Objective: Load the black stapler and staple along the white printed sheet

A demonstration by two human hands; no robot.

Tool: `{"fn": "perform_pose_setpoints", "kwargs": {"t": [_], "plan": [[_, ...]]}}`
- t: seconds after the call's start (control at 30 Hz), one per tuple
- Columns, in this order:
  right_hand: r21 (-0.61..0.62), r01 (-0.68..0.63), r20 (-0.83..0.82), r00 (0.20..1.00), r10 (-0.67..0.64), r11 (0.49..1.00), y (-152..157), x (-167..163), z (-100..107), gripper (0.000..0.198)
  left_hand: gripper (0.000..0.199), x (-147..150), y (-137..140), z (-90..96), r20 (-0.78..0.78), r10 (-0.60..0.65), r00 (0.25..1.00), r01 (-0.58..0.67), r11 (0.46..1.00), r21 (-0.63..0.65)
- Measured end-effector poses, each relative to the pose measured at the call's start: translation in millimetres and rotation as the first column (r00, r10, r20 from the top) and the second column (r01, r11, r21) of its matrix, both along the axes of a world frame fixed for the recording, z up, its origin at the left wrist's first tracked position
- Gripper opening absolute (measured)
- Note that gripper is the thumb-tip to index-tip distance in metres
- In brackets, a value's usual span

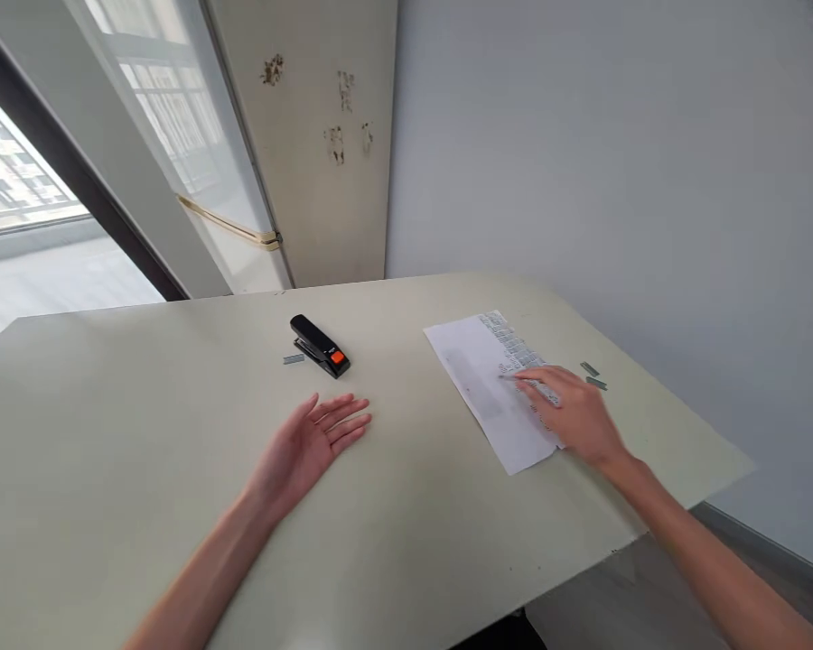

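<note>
My left hand [315, 440] rests palm up on the table, fingers stretched out, holding nothing. Just beyond its fingertips lies a black stapler [319, 347] with an orange patch at one end. A short grey strip of staples [294, 359] is beside the stapler on its left. Over on the right, my right hand [569, 411] is above a sheet of paper [494, 406] that has print along its far right side. Its thumb and fingers pinch a thin grey strip [507, 376], whose exact kind is too small to make out. The hand hides part of the sheet.
Two more staple strips [593, 376] lie right of the paper. The pale table [176, 433] has its right edge near a grey wall [583, 162]. Behind it stand a stained white panel [312, 181] and a glass door with a yellowish handle [230, 223].
</note>
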State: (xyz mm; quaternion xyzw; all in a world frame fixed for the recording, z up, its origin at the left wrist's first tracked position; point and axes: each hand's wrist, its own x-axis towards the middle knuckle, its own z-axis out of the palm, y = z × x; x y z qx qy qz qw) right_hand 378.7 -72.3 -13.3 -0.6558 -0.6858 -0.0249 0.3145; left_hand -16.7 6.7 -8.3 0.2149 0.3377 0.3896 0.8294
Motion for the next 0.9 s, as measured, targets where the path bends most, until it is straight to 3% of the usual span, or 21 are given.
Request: {"fn": "perform_pose_setpoints", "kwargs": {"t": [0.13, 0.3, 0.5, 0.6, 0.77, 0.9], "plan": [[-0.020, 0.361, 0.050, 0.932, -0.360, 0.932, -31, 81, -25, 0.039, 0.038, 3, 3, 5.6, -0.066, 0.057, 0.996, -0.060, 0.998, -0.036], [-0.006, 0.532, 0.092, 0.843, -0.529, 0.847, -53, 104, -41, 0.051, 0.030, 3, 0, 9.7, -0.108, 0.107, 0.988, -0.110, 0.994, -0.018], [-0.071, 0.458, -0.052, 0.885, -0.462, 0.886, -85, 77, -49, 0.048, 0.016, -22, -28, 7.5, -0.201, 0.205, 0.958, -0.205, 0.979, 0.020], [-0.096, 0.374, -0.112, 0.917, -0.383, 0.923, -99, 62, -50, 0.045, 0.019, -44, -57, 4.6, -0.309, 0.255, 0.916, -0.212, 0.963, 0.165], [-0.120, 0.331, -0.091, 0.935, -0.342, 0.936, -101, 47, -52, 0.047, 0.042, -68, -106, 3.2, -0.583, 0.324, 0.745, -0.098, 0.918, 0.385], [-0.139, 0.336, -0.061, 0.936, -0.347, 0.931, -99, 47, -52, 0.050, 0.048, -66, -117, 6.7, -0.719, 0.343, 0.604, 0.026, 0.894, 0.448]]}}
